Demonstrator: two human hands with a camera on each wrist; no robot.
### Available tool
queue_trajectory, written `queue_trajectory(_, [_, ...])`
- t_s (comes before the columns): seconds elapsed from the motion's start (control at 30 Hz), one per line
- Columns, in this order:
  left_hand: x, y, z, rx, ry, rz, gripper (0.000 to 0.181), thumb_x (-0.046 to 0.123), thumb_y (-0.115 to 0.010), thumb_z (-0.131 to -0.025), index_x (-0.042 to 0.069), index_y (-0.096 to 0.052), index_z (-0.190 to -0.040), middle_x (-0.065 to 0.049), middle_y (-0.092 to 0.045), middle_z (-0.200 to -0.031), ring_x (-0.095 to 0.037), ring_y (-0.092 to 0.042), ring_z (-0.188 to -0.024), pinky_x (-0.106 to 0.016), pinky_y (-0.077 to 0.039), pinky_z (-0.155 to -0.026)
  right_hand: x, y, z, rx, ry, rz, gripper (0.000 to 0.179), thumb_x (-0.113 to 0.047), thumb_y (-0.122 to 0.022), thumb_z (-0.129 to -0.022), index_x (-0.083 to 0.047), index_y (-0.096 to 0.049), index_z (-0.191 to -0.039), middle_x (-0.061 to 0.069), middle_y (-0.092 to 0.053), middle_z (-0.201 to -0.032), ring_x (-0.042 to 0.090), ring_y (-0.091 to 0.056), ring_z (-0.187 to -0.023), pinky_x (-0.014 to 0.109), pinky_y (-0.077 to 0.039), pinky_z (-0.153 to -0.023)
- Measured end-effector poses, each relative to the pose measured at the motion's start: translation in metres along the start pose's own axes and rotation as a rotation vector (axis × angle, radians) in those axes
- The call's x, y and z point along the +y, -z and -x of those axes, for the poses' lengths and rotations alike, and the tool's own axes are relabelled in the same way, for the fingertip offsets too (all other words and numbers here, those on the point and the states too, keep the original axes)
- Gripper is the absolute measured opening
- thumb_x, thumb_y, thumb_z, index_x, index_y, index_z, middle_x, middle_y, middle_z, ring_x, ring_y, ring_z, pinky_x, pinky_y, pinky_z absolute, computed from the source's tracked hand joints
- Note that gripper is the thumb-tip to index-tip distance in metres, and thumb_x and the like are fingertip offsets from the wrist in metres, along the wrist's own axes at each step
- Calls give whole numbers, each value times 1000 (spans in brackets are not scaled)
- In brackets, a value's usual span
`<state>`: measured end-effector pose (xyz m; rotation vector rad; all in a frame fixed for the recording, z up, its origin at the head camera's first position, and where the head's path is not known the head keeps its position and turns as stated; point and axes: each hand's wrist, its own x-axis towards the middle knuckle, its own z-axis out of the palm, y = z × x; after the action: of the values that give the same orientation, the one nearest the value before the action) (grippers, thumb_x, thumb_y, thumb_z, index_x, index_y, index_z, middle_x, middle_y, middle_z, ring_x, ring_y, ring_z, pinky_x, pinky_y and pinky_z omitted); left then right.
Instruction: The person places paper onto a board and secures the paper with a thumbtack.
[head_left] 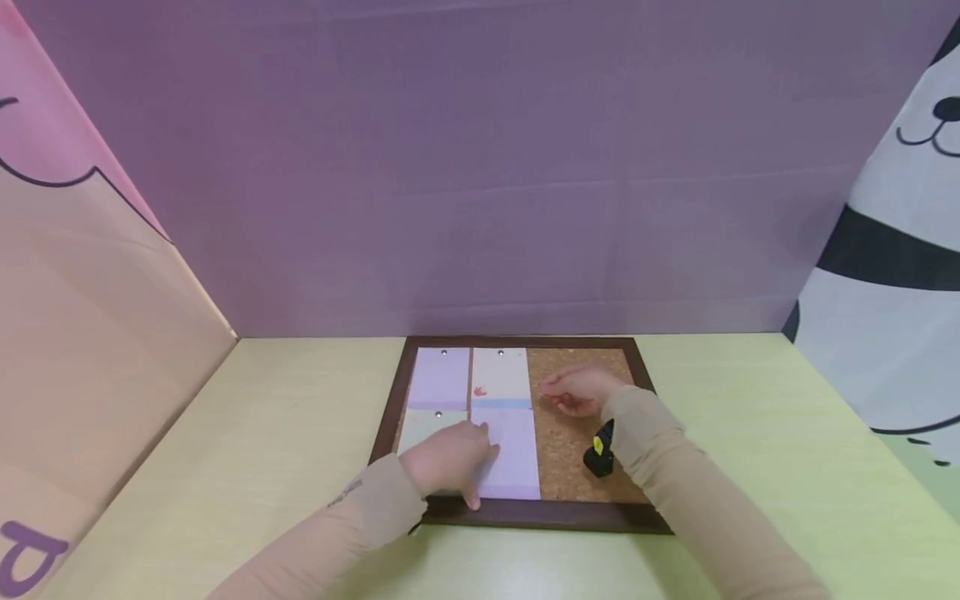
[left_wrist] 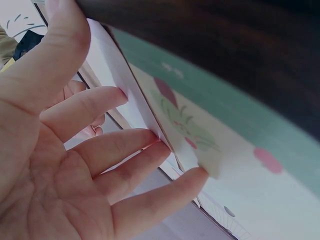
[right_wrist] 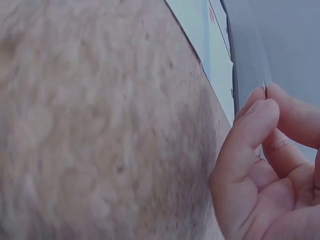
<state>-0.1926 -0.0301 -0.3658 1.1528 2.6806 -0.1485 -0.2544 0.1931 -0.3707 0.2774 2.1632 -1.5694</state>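
Observation:
A cork board (head_left: 562, 467) in a dark brown frame (head_left: 555, 514) lies on the table. My left hand (head_left: 453, 457) spreads over its lower sheets, fingertips touching a lilac sheet (head_left: 513, 462) and a pale sheet (head_left: 420, 429) beside it. The thumb reaches the frame's front edge. Above bare cork, my right hand (head_left: 581, 389) pinches a small metal thumbtack (right_wrist: 265, 89) between thumb and fingers, its thin tip showing in the right wrist view. Farther back are another lilac sheet (head_left: 438, 379) and a cream sheet (head_left: 500, 373), each tacked at its top edge.
A pale yellow table (head_left: 285, 450) surrounds the board. Behind it rises a purple backdrop (head_left: 480, 183), with printed panels at left and right. A black wrist device (head_left: 598, 457) with a yellow mark sits at the right cuff.

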Motion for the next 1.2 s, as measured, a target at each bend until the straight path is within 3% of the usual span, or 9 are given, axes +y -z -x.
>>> queue_trajectory(0.07, [-3, -7, -5, 10, -18, -19, 70, 38, -87, -58, 7, -66, -117, -16, -65, -112, -22, -62, -89, -32, -52, -88, 0, -4, -1, 13, -3, 1, 26, -6, -55, -94, 8, -57, -116, -3, -59, -72, 3, -48, -58, 13, -45, -56])
queue_trajectory(0.23, [-4, -8, -5, 19, -32, -49, 70, 39, -88, -57, 7, -66, -116, -16, -66, -110, -23, -62, -90, -33, -52, -87, -1, -13, -4, 22, -2, 21, 19, -6, -58, -92, 4, -61, -107, -4, -56, -68, 4, -48, -58, 14, -45, -55])
queue_trajectory(0.47, [0, 0, 2, 29, -28, -66, 67, 40, -88, -56, 8, -68, -112, -13, -67, -105, -21, -62, -87, -31, -53, -85, -5, -24, -6, 43, 5, 75, 19, -10, -66, -88, 1, -69, -103, -5, -60, -69, 5, -51, -63, 15, -45, -56])
queue_trajectory(0.77, [-2, -3, 0, 32, -40, -68, 64, 38, -88, -57, 8, -68, -110, -14, -67, -106, -20, -62, -87, -30, -52, -84, -10, -41, -3, 58, 87, 208, 22, -7, -67, -85, 5, -67, -104, -7, -60, -72, 5, -51, -68, 16, -47, -60])
queue_trajectory(1.2, [0, -1, 3, 40, -56, -83, 55, 39, -88, -58, 10, -70, -101, -10, -68, -97, -18, -60, -82, -30, -53, -79, -11, -54, -4, 24, 129, 309, 15, -3, -66, -85, 5, -70, -96, -5, -58, -59, 4, -51, -54, 14, -42, -49])
